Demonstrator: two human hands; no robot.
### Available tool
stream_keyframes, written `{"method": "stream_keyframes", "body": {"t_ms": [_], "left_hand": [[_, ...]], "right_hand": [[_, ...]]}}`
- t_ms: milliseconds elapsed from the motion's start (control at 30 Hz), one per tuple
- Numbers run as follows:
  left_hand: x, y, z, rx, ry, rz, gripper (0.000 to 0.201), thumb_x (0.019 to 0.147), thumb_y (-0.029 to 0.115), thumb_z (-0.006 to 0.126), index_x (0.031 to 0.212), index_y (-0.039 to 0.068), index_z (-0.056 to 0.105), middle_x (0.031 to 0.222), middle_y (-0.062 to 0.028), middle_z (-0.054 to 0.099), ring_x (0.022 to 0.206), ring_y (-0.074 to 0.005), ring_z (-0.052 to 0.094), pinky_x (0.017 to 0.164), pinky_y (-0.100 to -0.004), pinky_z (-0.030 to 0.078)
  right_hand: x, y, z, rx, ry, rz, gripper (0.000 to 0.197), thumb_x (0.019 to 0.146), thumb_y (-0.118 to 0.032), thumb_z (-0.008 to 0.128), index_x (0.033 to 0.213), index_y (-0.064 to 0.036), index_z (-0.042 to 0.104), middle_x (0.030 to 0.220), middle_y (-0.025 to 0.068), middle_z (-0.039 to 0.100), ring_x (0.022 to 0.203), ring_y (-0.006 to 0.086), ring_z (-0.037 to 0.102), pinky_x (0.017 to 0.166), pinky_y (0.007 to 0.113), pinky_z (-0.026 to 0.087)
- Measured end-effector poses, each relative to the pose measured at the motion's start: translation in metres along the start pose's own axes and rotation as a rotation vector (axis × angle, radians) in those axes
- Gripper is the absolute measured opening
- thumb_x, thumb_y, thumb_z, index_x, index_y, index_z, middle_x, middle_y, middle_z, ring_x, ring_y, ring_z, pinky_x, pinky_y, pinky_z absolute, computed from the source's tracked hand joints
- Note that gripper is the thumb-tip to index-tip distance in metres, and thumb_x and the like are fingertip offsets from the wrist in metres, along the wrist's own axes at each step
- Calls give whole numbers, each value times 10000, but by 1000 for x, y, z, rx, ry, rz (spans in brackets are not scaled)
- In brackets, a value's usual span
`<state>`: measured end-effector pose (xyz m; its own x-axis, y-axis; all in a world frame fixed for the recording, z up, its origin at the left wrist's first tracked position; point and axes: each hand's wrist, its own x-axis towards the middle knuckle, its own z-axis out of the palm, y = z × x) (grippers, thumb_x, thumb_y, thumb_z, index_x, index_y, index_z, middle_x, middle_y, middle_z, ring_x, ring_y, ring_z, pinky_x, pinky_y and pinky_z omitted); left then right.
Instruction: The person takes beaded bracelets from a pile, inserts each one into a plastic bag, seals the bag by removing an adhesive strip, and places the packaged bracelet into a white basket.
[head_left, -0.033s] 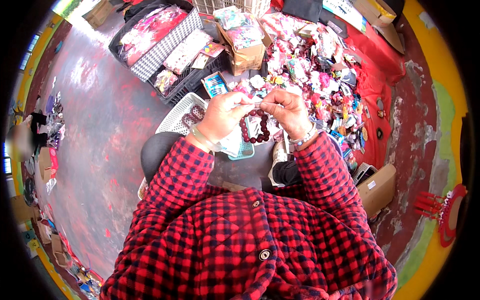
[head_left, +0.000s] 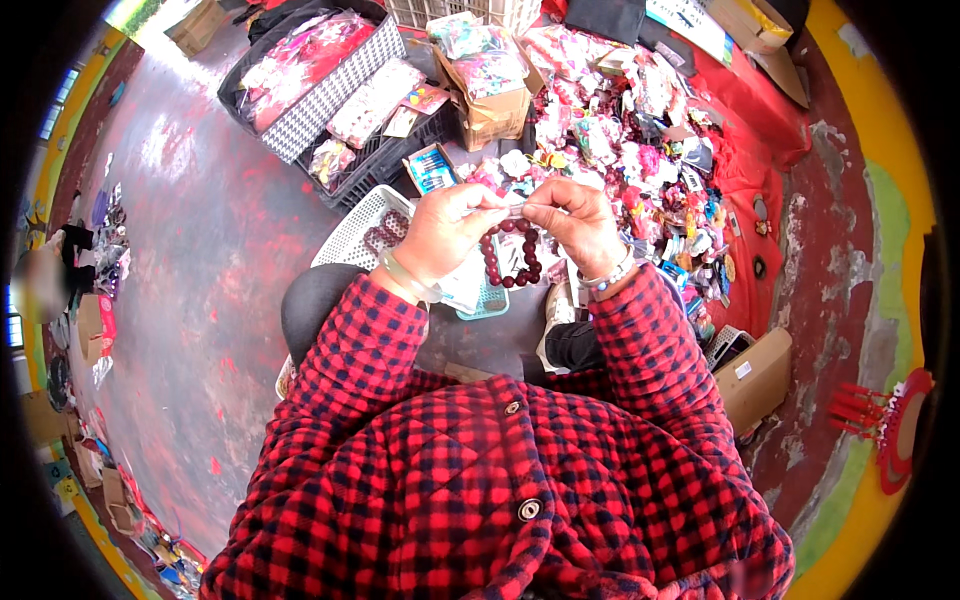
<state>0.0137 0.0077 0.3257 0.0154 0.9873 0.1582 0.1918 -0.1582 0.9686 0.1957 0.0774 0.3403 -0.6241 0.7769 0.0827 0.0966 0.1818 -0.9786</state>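
A bracelet of dark red round beads (head_left: pixel 531 270) hangs in a loop below my fingertips. My left hand (head_left: pixel 438 232) and my right hand (head_left: pixel 585 232) meet at its top, each closed in a pinch. Something thin and pale shows between the fingertips, too small to make out. Just left of my left hand, more dark beads (head_left: pixel 383 236) lie in a white perforated basket (head_left: pixel 340 238). Partly hidden behind the hanging loop is a light teal basket (head_left: pixel 487 307) with white plastic in it.
A large pile of small packaged trinkets (head_left: pixel 640 170) spreads over red cloth (head_left: pixel 765 200) ahead and right. A carton of bags (head_left: pixel 495 120), a small blue box (head_left: pixel 431 170) and a checkered bin (head_left: pixel 335 85) stand beyond my hands. Another carton (head_left: pixel 755 380) sits by my right elbow.
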Motion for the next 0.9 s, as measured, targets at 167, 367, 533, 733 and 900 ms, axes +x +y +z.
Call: {"method": "stream_keyframes", "body": {"t_ms": [167,367,533,733,900], "left_hand": [[1,2,-6,-54,4,-76,100,824,73,579,854,-11,624,751,-28,630,675,-81,558,612,-224,437],[3,1,-8,-401,28,-161,152,849,56,539,942,-48,600,870,-93,635,792,-145,603,762,-248,459],[5,-3,-2,-511,82,-213,126,847,76,561,920,-15,610,823,-42,626,751,-96,578,723,-218,444],[3,-14,4,-306,125,-178,75,839,83,590,857,14,614,787,-2,605,708,-44,528,645,-180,416],[-1,-21,12,-185,123,-97,63,835,65,592,793,18,593,765,15,576,701,-34,501,637,-177,407]], "right_hand": [[2,6,-9,128,20,159,40,781,-44,633,760,-11,628,702,-16,565,666,65,481,620,205,379],[2,8,-17,340,98,186,67,770,-72,660,818,-26,658,701,-17,599,639,52,490,611,194,380],[4,14,-12,373,101,166,75,782,-83,649,817,-17,653,737,0,617,680,69,529,642,207,408],[4,9,0,333,-26,247,98,793,-82,641,849,-2,648,770,33,636,696,83,555,675,223,434],[2,19,10,286,-37,213,96,789,-108,655,775,-18,623,734,15,610,648,61,533,566,210,432]]}}
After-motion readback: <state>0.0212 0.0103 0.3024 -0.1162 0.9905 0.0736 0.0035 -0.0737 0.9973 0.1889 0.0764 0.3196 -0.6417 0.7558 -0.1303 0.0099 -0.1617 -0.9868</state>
